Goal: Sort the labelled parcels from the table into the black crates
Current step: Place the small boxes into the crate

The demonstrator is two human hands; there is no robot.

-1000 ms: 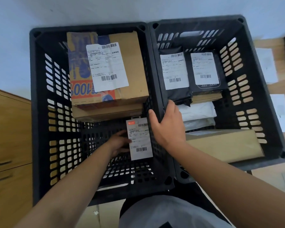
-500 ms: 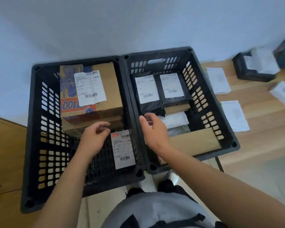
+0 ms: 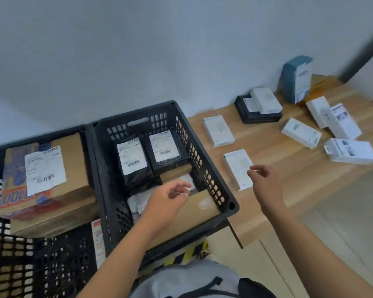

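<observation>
Bare and empty, each grip hangs loosely curled: left hand (image 3: 168, 198) over the right black crate (image 3: 211, 190), right hand (image 3: 265, 186) above a white parcel (image 3: 238, 168) on the wooden surface (image 3: 289, 168). More white parcels (image 3: 300, 132) lie farther right.

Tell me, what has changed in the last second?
The left hand let go of the small labelled parcel in the left crate and moved over the right crate. The right hand left the crate edge for the table. Parcels stayed put.
</observation>
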